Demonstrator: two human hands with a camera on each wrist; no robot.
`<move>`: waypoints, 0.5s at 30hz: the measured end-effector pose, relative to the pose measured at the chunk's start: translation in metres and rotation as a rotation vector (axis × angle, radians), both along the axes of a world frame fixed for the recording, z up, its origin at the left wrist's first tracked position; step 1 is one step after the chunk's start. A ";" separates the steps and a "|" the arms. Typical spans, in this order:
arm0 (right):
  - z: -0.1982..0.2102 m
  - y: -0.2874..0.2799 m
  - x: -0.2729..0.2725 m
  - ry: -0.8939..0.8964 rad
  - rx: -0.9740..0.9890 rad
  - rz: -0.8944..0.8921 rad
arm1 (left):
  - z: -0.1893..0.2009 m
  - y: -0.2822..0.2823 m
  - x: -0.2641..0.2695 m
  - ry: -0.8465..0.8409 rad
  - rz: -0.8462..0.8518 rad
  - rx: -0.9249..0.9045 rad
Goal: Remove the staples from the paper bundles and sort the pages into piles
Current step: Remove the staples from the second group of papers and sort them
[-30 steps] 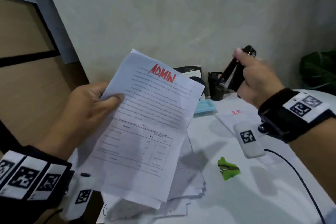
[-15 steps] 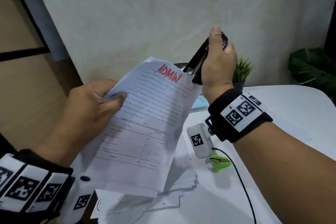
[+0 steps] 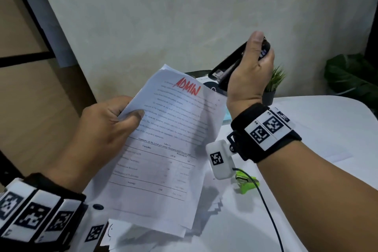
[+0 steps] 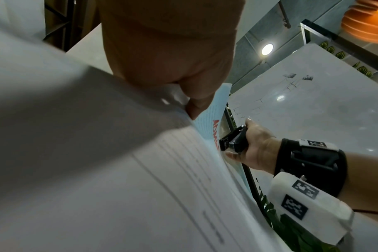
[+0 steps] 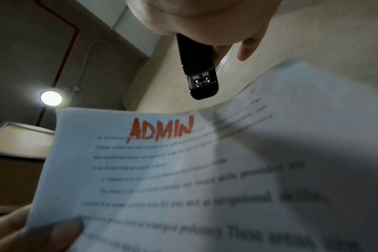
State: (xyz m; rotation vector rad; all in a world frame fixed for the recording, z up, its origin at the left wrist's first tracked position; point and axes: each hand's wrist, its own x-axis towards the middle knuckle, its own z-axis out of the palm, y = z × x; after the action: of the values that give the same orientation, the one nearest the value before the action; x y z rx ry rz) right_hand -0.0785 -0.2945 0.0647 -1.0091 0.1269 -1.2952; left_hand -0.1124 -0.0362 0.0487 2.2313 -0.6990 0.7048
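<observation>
My left hand (image 3: 106, 129) grips a paper bundle (image 3: 163, 159) by its left edge and holds it up over the table; red letters ADMIN (image 3: 188, 88) mark its top. The same bundle (image 5: 183, 179) fills the right wrist view. My right hand (image 3: 248, 80) grips a black stapler (image 3: 229, 67) just above the bundle's upper right corner, nose pointing down-left at it. The stapler's metal mouth (image 5: 202, 81) shows in the right wrist view, a little above the page's top edge. A green staple remover (image 3: 247, 183) lies on the table under my right wrist.
A loose pile of pages (image 3: 147, 237) lies on the white table (image 3: 327, 149) beneath the bundle. A small potted plant (image 3: 273, 86) and dark desk items stand by the wall. A large leafy plant (image 3: 351, 77) is at the right. A cable (image 3: 268, 210) crosses the table.
My right hand swung the stapler leftward from near the desk items to the bundle's upper right corner, then lifted it slightly. The left hand kept its hold on the bundle.
</observation>
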 end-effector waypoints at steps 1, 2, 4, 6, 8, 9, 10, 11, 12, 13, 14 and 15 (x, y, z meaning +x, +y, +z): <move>0.001 0.003 0.000 0.005 -0.043 0.020 | 0.000 -0.001 -0.001 0.003 -0.007 0.002; 0.000 0.007 0.001 0.020 -0.106 0.051 | 0.000 -0.002 -0.002 0.002 -0.014 0.000; -0.006 0.014 0.004 0.120 -0.255 0.086 | 0.002 -0.003 -0.004 -0.012 -0.026 -0.003; -0.016 0.011 0.009 0.213 -0.337 0.095 | 0.004 -0.004 -0.007 -0.029 -0.035 -0.020; -0.020 0.003 0.014 0.278 -0.244 0.102 | 0.005 -0.002 -0.008 -0.027 -0.044 -0.042; -0.021 -0.001 0.018 0.296 -0.151 0.126 | 0.004 -0.001 -0.008 -0.027 -0.047 -0.044; -0.021 -0.005 0.021 0.302 -0.056 0.176 | 0.003 -0.001 -0.008 -0.023 -0.051 -0.044; -0.021 -0.006 0.023 0.291 0.017 0.234 | 0.002 -0.001 -0.007 -0.015 -0.054 -0.045; -0.020 -0.005 0.025 0.265 0.060 0.281 | 0.000 -0.001 -0.006 -0.003 -0.057 -0.052; -0.019 -0.002 0.027 0.243 0.071 0.302 | -0.001 -0.002 -0.005 -0.004 -0.060 -0.060; -0.018 0.000 0.027 0.238 0.059 0.296 | -0.002 -0.003 -0.004 -0.011 -0.060 -0.064; -0.018 0.001 0.030 0.239 0.041 0.268 | -0.003 -0.004 -0.002 -0.015 -0.062 -0.063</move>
State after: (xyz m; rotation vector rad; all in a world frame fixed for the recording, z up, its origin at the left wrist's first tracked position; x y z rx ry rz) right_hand -0.0488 -0.2936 0.0469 -1.1032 0.1926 -0.9237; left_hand -0.1147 -0.0398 0.0455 2.1396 -0.7400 0.7046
